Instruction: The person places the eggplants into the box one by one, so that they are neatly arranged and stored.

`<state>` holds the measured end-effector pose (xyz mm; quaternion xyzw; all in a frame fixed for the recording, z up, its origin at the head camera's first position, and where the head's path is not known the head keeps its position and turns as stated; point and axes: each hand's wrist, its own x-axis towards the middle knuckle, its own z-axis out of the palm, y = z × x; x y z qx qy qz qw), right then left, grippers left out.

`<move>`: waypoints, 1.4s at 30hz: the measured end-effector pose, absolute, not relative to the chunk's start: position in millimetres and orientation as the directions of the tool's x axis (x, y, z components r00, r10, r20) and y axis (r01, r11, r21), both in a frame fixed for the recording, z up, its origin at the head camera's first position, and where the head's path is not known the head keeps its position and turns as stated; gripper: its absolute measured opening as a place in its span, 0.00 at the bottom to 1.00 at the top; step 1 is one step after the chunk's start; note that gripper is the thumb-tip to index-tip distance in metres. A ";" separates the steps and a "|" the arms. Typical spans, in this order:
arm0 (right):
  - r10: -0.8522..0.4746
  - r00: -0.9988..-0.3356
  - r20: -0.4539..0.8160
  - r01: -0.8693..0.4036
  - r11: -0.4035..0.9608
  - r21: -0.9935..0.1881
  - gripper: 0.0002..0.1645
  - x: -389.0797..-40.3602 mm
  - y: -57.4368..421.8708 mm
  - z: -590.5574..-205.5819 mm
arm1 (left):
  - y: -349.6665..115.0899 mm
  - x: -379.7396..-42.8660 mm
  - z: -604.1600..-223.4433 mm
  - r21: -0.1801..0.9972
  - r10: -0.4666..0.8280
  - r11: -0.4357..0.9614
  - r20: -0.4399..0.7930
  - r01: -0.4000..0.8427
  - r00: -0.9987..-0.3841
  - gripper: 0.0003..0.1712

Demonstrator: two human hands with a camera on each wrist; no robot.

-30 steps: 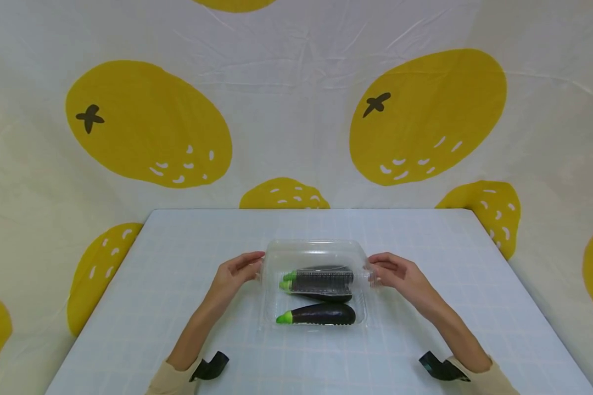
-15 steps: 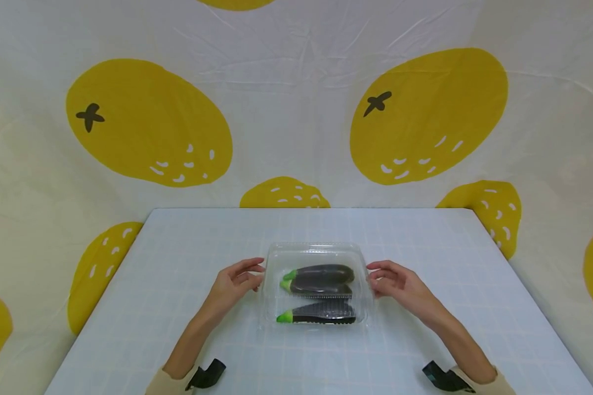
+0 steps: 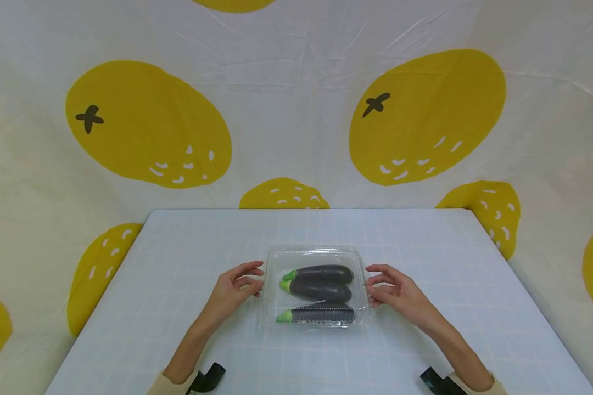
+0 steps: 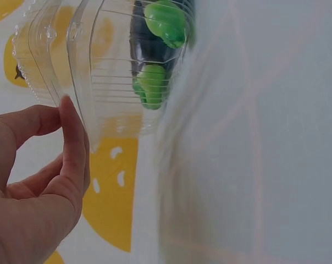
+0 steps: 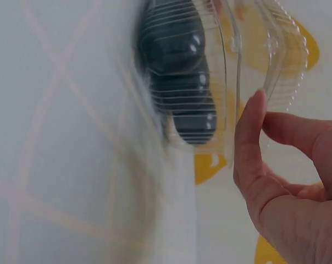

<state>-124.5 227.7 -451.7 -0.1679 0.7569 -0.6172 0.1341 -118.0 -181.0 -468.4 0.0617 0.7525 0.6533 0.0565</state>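
Three dark eggplants (image 3: 321, 288) with green stem ends lie side by side in a clear plastic container base (image 3: 269, 323) on the table. A clear plastic lid (image 3: 316, 251) is over them, its ridged front edge crossing the nearest eggplant. At the lid's left side, my left hand (image 3: 234, 291) pinches the rim between thumb and finger; the left wrist view shows the fingertips (image 4: 66, 104) at the lid's edge. On the opposite side my right hand (image 3: 395, 291) pinches the rim likewise, its fingertips (image 5: 258, 102) at the edge in the right wrist view.
A pale checked cloth covers the table (image 3: 217, 230). Behind it hangs a white curtain (image 3: 296, 109) with large yellow fruit prints. Dark wrist cameras (image 3: 208, 377) sit on both forearms.
Both hands have lowered together, bringing the lid down toward the base. Its ridged front edge has shifted from the back eggplants to the nearest one. The eggplants and base stay put.
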 end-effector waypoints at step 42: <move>-0.520 -0.838 -0.169 0.008 0.297 -0.955 0.21 -95.0 239.6 -459.5 | -197.6 -93.1 -479.1 0.983 0.443 0.185 -0.080 0.004 -0.893 0.28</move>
